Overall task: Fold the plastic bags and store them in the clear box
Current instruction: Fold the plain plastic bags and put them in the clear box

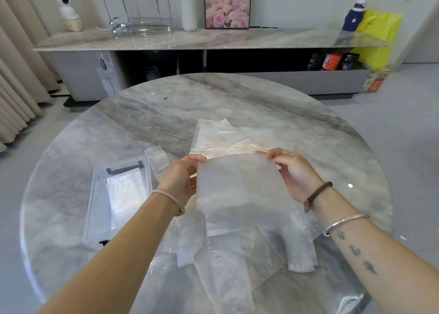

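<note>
A translucent white plastic bag (237,185) is held up flat above the round marble table (142,114). My left hand (183,178) pinches its upper left corner and my right hand (292,171) pinches its upper right corner. The bag's lower part and handles hang down onto the table near me. The clear box (95,209) stands to the left of my left arm, open, with a folded white bag (126,192) inside. Another white bag with pink print (221,137) lies flat just beyond my hands.
A strip of clear plastic (159,159) lies beside the box's far right corner. More clear bags (223,266) spread over the near table. Behind the table runs a long sideboard (190,40) with a vase, a picture and a rack.
</note>
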The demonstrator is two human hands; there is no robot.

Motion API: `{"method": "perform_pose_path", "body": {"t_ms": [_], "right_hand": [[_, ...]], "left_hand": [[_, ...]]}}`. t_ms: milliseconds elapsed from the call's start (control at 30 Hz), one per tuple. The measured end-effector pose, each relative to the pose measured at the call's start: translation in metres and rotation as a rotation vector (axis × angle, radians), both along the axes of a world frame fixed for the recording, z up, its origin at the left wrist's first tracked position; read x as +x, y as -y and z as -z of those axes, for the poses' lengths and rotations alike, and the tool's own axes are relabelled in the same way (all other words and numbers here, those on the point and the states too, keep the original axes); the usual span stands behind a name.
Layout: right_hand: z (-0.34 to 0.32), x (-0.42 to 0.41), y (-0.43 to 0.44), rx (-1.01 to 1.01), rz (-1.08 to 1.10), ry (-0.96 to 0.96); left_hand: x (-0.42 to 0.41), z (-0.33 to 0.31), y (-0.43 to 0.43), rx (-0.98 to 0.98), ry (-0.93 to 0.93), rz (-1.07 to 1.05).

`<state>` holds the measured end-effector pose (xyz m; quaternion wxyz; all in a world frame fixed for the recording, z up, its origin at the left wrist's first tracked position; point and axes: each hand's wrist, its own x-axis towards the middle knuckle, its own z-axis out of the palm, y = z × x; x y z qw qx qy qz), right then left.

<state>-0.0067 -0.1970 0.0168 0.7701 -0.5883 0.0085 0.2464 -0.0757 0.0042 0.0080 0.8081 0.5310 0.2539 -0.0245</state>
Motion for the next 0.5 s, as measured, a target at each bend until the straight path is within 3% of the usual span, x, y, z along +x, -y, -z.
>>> {"method": "perform_pose_path", "body": {"t_ms": [100, 200, 333, 500], "right_hand": [[0.002, -0.001, -0.002, -0.055, 0.002, 0.011], [0.003, -0.001, -0.005, -0.075, 0.055, -0.021], [0.005, 0.001, -0.009, 0.016, 0.112, -0.175], [0.007, -0.004, -0.007, -0.078, -0.162, -0.070]], "left_hand": [[-0.001, -0.005, 0.001, -0.010, -0.038, 0.050], [-0.001, -0.004, 0.005, 0.111, -0.050, 0.078], [-0.001, 0.001, 0.010, 0.167, -0.032, 0.008], [0.001, -0.005, 0.011, 0.081, 0.023, -0.036]]}}
